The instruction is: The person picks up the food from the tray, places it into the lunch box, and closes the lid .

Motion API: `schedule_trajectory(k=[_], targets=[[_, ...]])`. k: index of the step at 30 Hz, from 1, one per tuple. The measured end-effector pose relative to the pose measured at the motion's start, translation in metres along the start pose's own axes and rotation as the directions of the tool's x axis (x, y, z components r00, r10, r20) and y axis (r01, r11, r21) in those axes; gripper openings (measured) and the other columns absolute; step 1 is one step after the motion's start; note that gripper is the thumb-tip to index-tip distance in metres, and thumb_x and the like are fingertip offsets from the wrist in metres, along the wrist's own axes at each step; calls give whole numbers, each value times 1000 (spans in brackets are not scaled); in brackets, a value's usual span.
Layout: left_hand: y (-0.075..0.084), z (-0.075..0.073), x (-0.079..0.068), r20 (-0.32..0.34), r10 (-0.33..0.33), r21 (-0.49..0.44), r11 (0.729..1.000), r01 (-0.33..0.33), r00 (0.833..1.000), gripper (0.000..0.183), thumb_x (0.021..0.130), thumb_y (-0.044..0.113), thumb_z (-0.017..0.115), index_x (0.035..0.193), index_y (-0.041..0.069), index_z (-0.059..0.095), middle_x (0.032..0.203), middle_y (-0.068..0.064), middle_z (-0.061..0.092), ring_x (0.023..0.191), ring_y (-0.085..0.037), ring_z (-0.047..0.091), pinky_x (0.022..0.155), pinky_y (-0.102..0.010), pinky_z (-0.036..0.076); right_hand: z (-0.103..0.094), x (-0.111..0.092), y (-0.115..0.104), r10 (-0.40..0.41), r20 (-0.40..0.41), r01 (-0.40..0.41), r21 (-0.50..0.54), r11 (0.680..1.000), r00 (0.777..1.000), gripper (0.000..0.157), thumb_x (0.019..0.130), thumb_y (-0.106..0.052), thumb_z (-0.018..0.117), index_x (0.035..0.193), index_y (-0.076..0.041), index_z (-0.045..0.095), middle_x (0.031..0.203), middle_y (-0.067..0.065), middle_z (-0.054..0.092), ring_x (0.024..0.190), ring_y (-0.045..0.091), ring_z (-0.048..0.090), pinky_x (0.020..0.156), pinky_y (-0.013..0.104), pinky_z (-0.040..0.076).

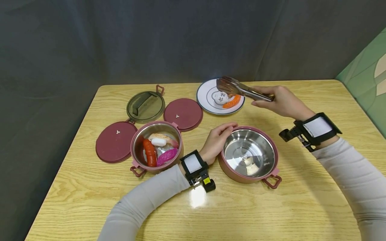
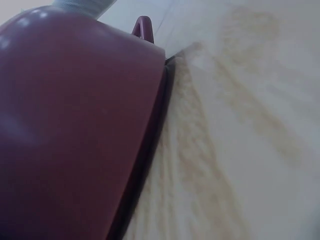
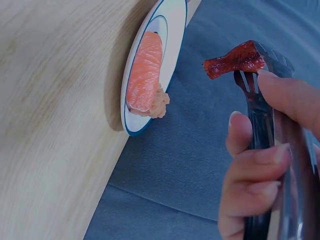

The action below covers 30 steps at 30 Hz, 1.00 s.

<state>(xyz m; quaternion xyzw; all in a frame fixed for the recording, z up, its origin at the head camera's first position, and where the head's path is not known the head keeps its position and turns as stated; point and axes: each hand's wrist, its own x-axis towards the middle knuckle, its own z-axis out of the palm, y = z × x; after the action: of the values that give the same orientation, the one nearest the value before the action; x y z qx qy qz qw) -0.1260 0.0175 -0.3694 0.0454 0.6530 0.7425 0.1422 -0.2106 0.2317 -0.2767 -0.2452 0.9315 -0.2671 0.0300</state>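
Note:
In the head view my right hand (image 1: 278, 100) grips metal tongs (image 1: 241, 89) above the right part of a white plate (image 1: 206, 97). The right wrist view shows a dark red, glossy drumstick-shaped piece (image 3: 235, 60) between the tong tips. On the plate lies an orange shrimp-like piece (image 1: 232, 101), with a small tan lump (image 3: 159, 104) beside it. My left hand (image 1: 215, 140) holds the back left edge of a pink pot (image 1: 241, 177) with a steel inside; the handle there is hidden. This pot's maroon wall (image 2: 75, 115) fills much of the left wrist view.
Left of my left hand stands a second pink pot (image 1: 180, 155) holding a red sausage (image 1: 149, 153), a magenta piece (image 1: 167, 156), a white piece (image 1: 158, 142) and a tan piece. Around it lie two maroon discs (image 1: 116, 144) and a see-through lid (image 1: 147, 112). A dark curtain hangs behind.

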Motion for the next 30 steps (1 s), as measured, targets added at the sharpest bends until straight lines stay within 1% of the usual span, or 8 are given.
schedule_trajectory(k=[4,12,16,21,25,28,29,30], targets=[[0,0,-1,-3,8,11,1000,-8,1000,33,104,16,45,129,3,61,132,-10,61,124,-17,54,104,-26,44,-1,-1,-2,-8,2,8,6,1000,1000,49,92,-14,68,138,-2,54,83,10,58,51,9,41,44,22,32],[-1,-5,-6,-90,17,-4,1000,-18,996,31,104,15,45,127,4,63,128,-10,63,121,-18,55,103,-29,45,-5,-1,-8,-19,21,19,8,1000,1000,48,92,-13,67,137,-1,54,83,9,58,51,9,41,44,22,31],[0,-11,-9,-119,38,7,999,-37,992,31,104,14,45,126,3,63,128,-11,63,122,-19,55,104,-29,44,-7,-2,-10,-16,27,16,7,1000,1000,48,92,-13,67,137,-1,54,83,9,58,52,9,41,44,21,31],[0,-17,-13,-164,58,21,998,-55,985,32,104,14,44,127,2,62,128,-12,62,123,-21,54,104,-31,44,-11,-3,-13,-35,24,36,-9,999,999,48,91,-12,68,136,-1,55,82,8,58,49,8,39,43,21,31],[0,-21,-16,-194,70,31,997,-66,978,33,104,15,44,128,1,62,130,-12,61,124,-21,54,105,-32,43,-15,-5,-14,-49,32,50,-16,999,998,49,90,-12,70,135,0,56,84,8,59,47,7,36,42,22,29],[0,-24,-17,-212,89,38,996,-83,973,33,104,15,44,128,0,61,130,-13,61,124,-22,53,105,-32,43,-18,-9,-15,-47,43,48,-29,998,998,50,89,-12,70,135,0,55,85,8,60,45,7,32,42,23,28],[3,-24,-19,-218,88,40,996,-81,972,33,104,14,43,128,-1,60,130,-14,60,124,-23,53,105,-33,43,-19,-11,-16,-43,45,45,-36,998,998,50,89,-12,70,136,0,55,84,8,60,44,7,31,41,23,28],[3,-25,-20,-222,89,38,996,-83,971,34,104,14,43,129,-1,60,131,-15,60,124,-23,53,105,-34,43,-19,-12,-17,-43,47,45,-45,998,998,50,89,-12,70,136,-1,55,83,7,60,44,7,30,41,23,28]])
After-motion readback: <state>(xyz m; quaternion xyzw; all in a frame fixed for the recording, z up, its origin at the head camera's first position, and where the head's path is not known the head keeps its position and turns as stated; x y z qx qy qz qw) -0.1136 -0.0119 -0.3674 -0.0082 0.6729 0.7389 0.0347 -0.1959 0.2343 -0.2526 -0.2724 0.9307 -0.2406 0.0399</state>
